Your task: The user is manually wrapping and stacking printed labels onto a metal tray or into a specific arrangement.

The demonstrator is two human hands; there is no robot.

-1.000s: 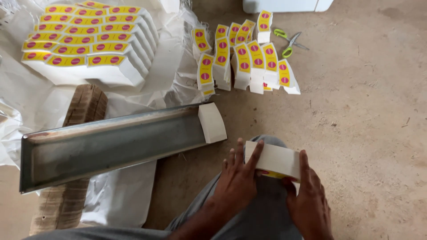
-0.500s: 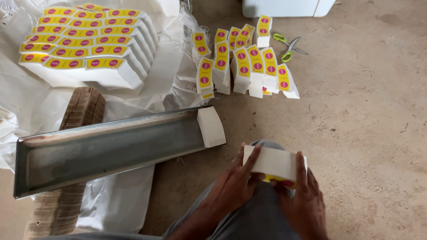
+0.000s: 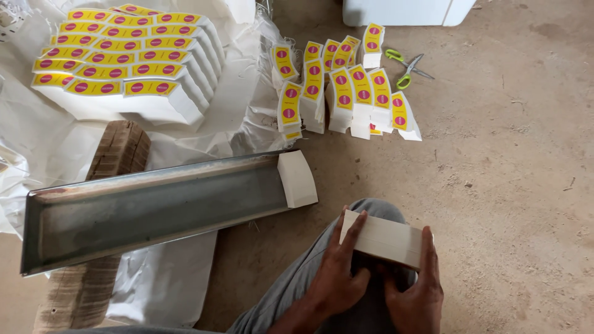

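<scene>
Both hands grip a white stack of curved paper sheets (image 3: 385,238) resting on my knee. My left hand (image 3: 337,272) presses on the stack's left end with fingers spread over its top. My right hand (image 3: 417,287) clasps the right end, thumb over the edge. Just left of the stack lies a long metal trough (image 3: 148,207), and a smaller white stack (image 3: 297,179) stands at the trough's right end.
Several bundles of yellow labels with red dots (image 3: 343,86) stand on the concrete floor ahead. A larger pile of the same labels (image 3: 120,59) lies on white plastic sheeting (image 3: 241,117). Green scissors (image 3: 405,67) lie beyond. A brown cardboard block (image 3: 117,151) sits under the trough.
My hands have shifted slightly on the white stack, squaring it on my knee. The view has tilted a little; nothing else has moved.
</scene>
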